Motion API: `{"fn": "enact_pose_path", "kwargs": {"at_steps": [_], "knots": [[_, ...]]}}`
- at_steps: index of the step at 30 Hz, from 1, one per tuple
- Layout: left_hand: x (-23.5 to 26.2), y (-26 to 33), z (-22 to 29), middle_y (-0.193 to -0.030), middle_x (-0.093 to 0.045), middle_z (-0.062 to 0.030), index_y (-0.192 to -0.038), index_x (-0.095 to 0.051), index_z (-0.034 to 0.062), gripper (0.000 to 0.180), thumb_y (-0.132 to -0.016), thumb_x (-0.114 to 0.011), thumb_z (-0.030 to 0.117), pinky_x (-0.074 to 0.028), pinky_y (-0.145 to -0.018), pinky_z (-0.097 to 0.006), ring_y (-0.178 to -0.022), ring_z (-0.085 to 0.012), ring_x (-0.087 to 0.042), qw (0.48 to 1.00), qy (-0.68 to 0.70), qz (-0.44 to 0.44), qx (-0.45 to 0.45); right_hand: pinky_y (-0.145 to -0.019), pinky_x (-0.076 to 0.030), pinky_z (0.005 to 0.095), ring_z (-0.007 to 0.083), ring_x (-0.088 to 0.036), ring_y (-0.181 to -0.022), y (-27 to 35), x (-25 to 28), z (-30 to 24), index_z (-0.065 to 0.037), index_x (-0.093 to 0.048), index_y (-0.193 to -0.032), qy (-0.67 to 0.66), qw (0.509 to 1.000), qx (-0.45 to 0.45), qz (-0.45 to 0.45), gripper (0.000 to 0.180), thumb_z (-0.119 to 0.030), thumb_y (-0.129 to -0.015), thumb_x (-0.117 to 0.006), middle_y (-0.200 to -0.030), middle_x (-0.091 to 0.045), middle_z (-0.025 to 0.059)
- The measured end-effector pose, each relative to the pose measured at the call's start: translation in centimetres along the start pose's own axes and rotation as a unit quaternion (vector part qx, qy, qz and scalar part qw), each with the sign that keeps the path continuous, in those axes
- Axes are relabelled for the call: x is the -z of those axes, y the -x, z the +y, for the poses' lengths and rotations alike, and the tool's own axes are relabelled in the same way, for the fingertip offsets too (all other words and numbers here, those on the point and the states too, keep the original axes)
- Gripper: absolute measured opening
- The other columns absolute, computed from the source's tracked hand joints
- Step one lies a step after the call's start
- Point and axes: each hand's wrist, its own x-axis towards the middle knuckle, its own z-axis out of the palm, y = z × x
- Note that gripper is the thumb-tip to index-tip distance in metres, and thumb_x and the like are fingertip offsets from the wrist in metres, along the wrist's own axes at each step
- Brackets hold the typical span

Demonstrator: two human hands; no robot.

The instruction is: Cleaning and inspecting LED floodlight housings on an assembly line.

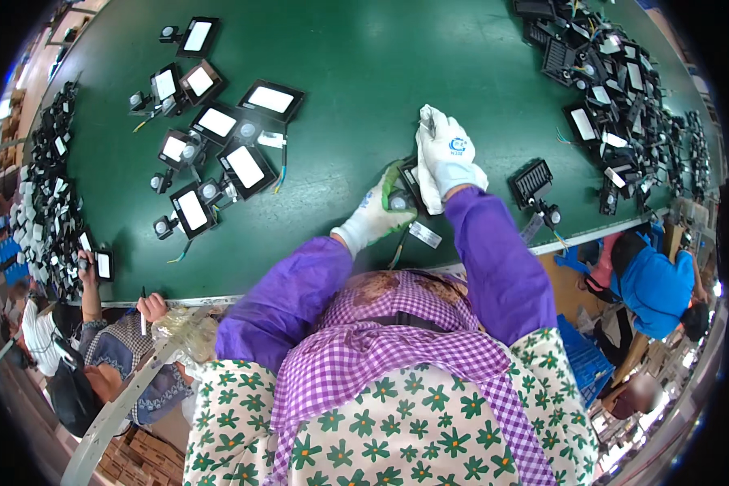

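So here's where I'm at on the green table (364, 73). My left hand (378, 212) is wrapped around the small floodlight (407, 188) I'm working on, fingers curled shut on its round sensor end, pinning it down near the table's front edge right in front of me. My right hand (448, 154) has its fingers closed on a white cloth (426, 180), pressing it onto the top of that same lamp. Both hands are in white knit gloves.

Progress-wise, going by how stuff lies: off to my left there's a cluster of floodlights (219, 142) lying face up with their white panels showing, fairly neatly spread, so I'd guess that's the finished lot. Over at the far right there's a messy heap of lamps (616, 89), mostly piled on each other with wires sticking out, which I reckon is what's left. One lone lamp (535, 185) sits just right of my hands, back side up. So by my guess, a decent chunk done, but plenty more to go.

What I can't really make out: the lamp under my hands is almost fully covered by the gloves and cloth, so no idea how clean its face is. A small white tag (425, 235) lies near the edge by my left wrist, too small to tell much. The piles along the far left rim (44, 194) are bent and blurry from the lens. Other people sit below the table edge on both sides, partly cut off.
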Motion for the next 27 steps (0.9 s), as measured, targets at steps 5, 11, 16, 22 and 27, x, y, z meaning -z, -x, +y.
{"fn": "enact_pose_path", "kwargs": {"at_steps": [5, 11, 16, 22, 27], "knots": [[-0.8, 0.7, 0.9, -0.135, -0.053, -0.015, -0.149, -0.031, 0.0044, 0.093, -0.072, -0.081, 0.021, -0.042, -0.104, -0.034, -0.127, -0.0224, -0.05, 0.997, -0.011, 0.062, -0.039, -0.082, -0.05, 0.0435, 0.0299, -0.061, -0.094, 5.2, -1.2, 0.1, -0.01, -0.058, -0.111, 0.013, 0.98, 0.194, -0.045, 0.031, -0.024, -0.084, -0.062, -0.098, -0.061, 0.011], [0.0, 0.3, 2.4, -0.136, -0.052, -0.0165, -0.147, -0.033, 0.0025, 0.093, -0.07, -0.082, 0.018, -0.041, -0.105, -0.034, -0.125, -0.0252, -0.051, 1.0, 0.026, 0.008, -0.009, -0.082, -0.05, 0.0442, 0.0322, -0.062, -0.096, -1.2, -2.2, -2.2, -0.012, -0.057, -0.115, 0.045, 0.993, 0.081, -0.07, 0.032, -0.03, -0.089, -0.059, -0.101, -0.063, 0.012], [-0.8, 0.3, 1.5, -0.134, -0.054, -0.01, -0.148, -0.033, 0.0044, 0.088, -0.073, -0.079, 0.009, -0.043, -0.101, -0.031, -0.122, -0.0183, -0.051, 0.999, 0.038, 0.03, -0.005, -0.08, -0.05, 0.0461, 0.0352, -0.061, -0.093, -0.2, -0.9, 2.6, -0.01, -0.059, -0.112, -0.017, 0.999, -0.013, 0.029, 0.029, -0.029, -0.091, -0.059, -0.097, -0.063, 0.0144], [5.2, -1.2, 2.3, -0.102, -0.062, -0.009, -0.152, -0.027, 0.0102, 0.086, -0.08, -0.072, -0.004, -0.053, -0.066, -0.029, -0.079, -0.0167, -0.063, 0.969, 0.227, 0.078, 0.06, -0.075, -0.05, 0.0457, 0.0357, -0.063, -0.086, 10.2, 2.1, 5.9, -0.006, -0.06, -0.099, -0.044, 0.991, -0.13, -0.009, 0.029, -0.03, -0.084, -0.069, -0.091, -0.063, 0.0153], [14.4, -4.7, 5.3, -0.083, -0.063, -0.0066, -0.149, -0.029, 0.0135, 0.078, -0.084, -0.07, -0.001, -0.051, -0.053, -0.027, -0.062, -0.0143, -0.06, 0.927, 0.297, 0.227, 0.022, -0.072, -0.049, 0.045, 0.037, -0.064, -0.085, 15.2, 4.6, 5.9, -0.007, -0.059, -0.094, -0.105, 0.967, -0.232, 0.005, 0.024, -0.028, -0.085, -0.068, -0.089, -0.065, 0.0163]]}}
